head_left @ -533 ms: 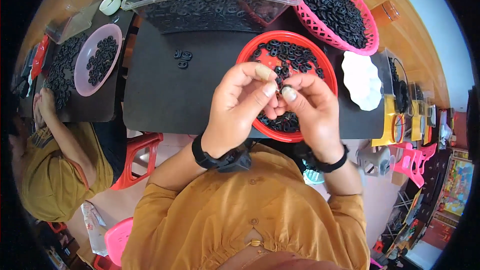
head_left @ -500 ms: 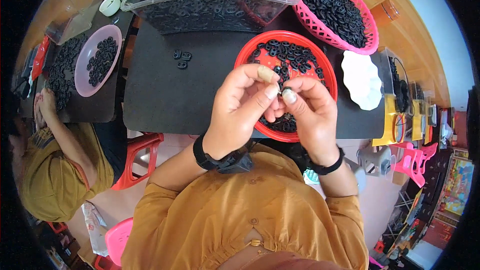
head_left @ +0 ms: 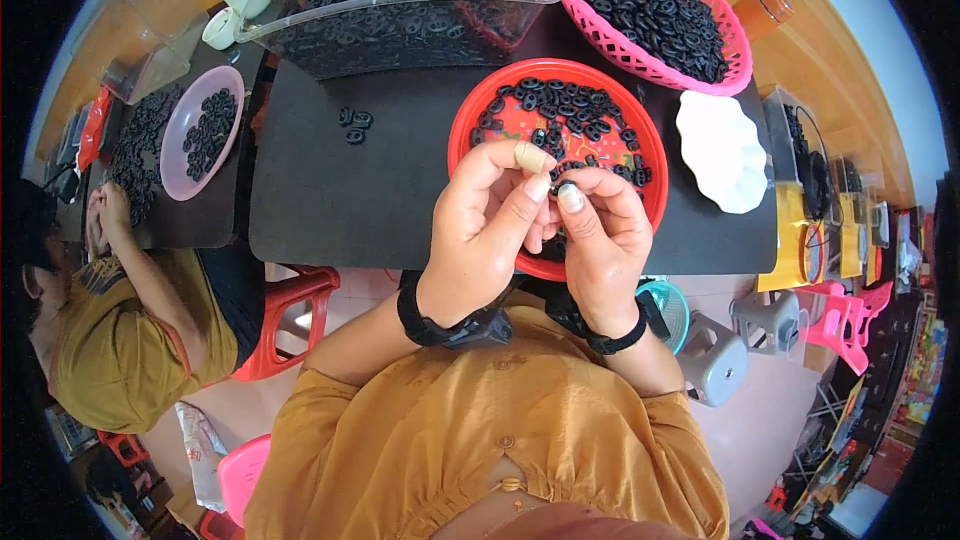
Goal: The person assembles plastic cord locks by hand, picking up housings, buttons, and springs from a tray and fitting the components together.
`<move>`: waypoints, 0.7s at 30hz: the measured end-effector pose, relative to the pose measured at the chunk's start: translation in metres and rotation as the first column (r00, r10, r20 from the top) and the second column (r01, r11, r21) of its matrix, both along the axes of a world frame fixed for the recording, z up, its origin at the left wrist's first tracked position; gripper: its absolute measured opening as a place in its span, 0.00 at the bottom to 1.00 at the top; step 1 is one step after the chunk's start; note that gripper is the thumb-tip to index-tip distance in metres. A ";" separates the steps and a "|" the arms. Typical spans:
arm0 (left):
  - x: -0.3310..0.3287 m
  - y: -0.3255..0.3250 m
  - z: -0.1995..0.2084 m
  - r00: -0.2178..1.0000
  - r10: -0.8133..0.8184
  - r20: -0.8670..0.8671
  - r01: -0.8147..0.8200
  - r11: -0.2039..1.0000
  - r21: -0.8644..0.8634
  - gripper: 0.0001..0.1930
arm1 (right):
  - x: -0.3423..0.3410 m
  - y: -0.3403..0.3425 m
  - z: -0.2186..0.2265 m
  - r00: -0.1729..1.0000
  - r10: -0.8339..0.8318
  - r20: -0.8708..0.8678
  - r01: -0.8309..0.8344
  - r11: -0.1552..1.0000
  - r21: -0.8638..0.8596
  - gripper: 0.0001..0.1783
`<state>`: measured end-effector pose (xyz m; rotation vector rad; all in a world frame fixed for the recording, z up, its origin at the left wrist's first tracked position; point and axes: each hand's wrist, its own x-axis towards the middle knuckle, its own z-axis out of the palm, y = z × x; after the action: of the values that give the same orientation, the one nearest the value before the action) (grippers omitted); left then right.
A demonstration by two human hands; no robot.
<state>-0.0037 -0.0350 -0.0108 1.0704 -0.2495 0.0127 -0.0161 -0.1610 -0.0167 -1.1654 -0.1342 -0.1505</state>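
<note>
Over the red round tray (head_left: 657, 140), my two hands meet fingertip to fingertip. My right hand (head_left: 608, 245) is closed in a pinch on a small black cord lock (head_left: 562, 186), mostly covered by the thumb. Close against it, my left hand (head_left: 475, 230) also pinches thumb to fingers; what sits in that pinch is too small and hidden to make out. A tan wrap (head_left: 534, 157) covers the tip of one left finger. Many loose black two-hole cord locks (head_left: 575, 100) lie in the tray below.
A clear bin (head_left: 400, 2) of black pieces stands behind, beside a full pink basket (head_left: 735, 35). A white scalloped dish (head_left: 722, 152) lies right of the tray. Several black pieces (head_left: 354, 121) rest on the dark table (head_left: 330, 200). Another person (head_left: 130, 330) works at the left.
The view has shifted slightly, so the tray and hands appear a little further left. Both hands keep their pinch, with the right fingertips slightly closer over the black piece.
</note>
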 end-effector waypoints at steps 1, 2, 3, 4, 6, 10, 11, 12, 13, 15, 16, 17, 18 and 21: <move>0.000 -0.001 -0.001 1.000 0.008 -0.003 -0.008 1.000 -0.001 0.06 | 0.000 0.000 -0.001 1.000 -0.001 0.000 0.001 1.000 0.002 0.09; 0.000 -0.001 -0.001 1.000 0.016 -0.006 -0.016 1.000 -0.001 0.06 | 0.001 0.000 -0.001 1.000 0.001 0.009 -0.001 1.000 0.003 0.09; 0.000 -0.002 -0.001 1.000 0.013 -0.006 -0.013 1.000 0.001 0.06 | 0.001 0.000 -0.001 1.000 0.002 0.019 -0.002 1.000 0.002 0.09; -0.001 -0.002 -0.001 1.000 0.022 -0.011 -0.022 1.000 -0.001 0.06 | 0.000 -0.001 -0.001 1.000 -0.001 0.018 0.000 1.000 0.004 0.09; -0.001 -0.003 -0.001 0.999 0.030 -0.017 -0.030 1.000 -0.001 0.06 | 0.000 -0.001 0.000 0.999 0.041 0.007 -0.041 0.999 0.035 0.09; 0.000 -0.005 0.000 0.999 0.039 -0.026 -0.040 0.999 -0.025 0.06 | 0.001 -0.003 -0.003 0.999 0.041 0.012 -0.042 0.999 0.024 0.10; 0.000 -0.006 0.000 0.999 0.041 -0.036 -0.042 0.999 -0.031 0.06 | 0.002 -0.003 -0.003 0.999 0.040 0.012 -0.040 0.999 0.023 0.10; 0.000 -0.005 0.000 0.998 0.042 -0.037 -0.043 0.999 -0.031 0.06 | 0.002 -0.003 -0.003 0.999 0.039 0.011 -0.039 0.999 0.022 0.10; 0.001 -0.004 -0.001 0.999 0.040 -0.025 -0.041 0.999 -0.017 0.06 | 0.002 -0.002 -0.003 0.999 0.040 0.010 -0.040 0.999 0.022 0.10; 0.001 -0.003 -0.002 0.999 0.039 -0.013 -0.039 0.999 -0.003 0.06 | 0.002 -0.002 -0.005 0.999 0.026 0.020 -0.027 1.000 0.003 0.10; 0.001 -0.003 -0.002 0.999 0.050 0.000 -0.050 0.999 0.016 0.06 | 0.003 -0.002 -0.005 0.999 0.027 0.020 -0.027 1.000 0.003 0.10; 0.001 -0.003 -0.002 0.998 0.060 0.013 -0.060 0.998 0.035 0.06 | 0.003 -0.002 -0.006 0.999 0.024 0.030 -0.023 0.999 -0.022 0.09; 0.000 -0.004 -0.003 0.998 0.060 0.013 -0.061 0.998 0.035 0.06 | 0.003 -0.002 -0.007 0.999 0.020 0.041 -0.018 0.999 -0.047 0.09; -0.002 -0.005 -0.008 0.989 0.137 0.061 -0.144 0.981 0.127 0.05 | 0.001 0.001 -0.007 0.997 -0.036 0.061 0.045 0.989 -0.140 0.09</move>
<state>-0.0062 -0.0402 -0.0190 1.2178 -0.2232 0.1532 -0.0148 -0.1600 -0.0236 -1.3063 -0.1746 -0.2136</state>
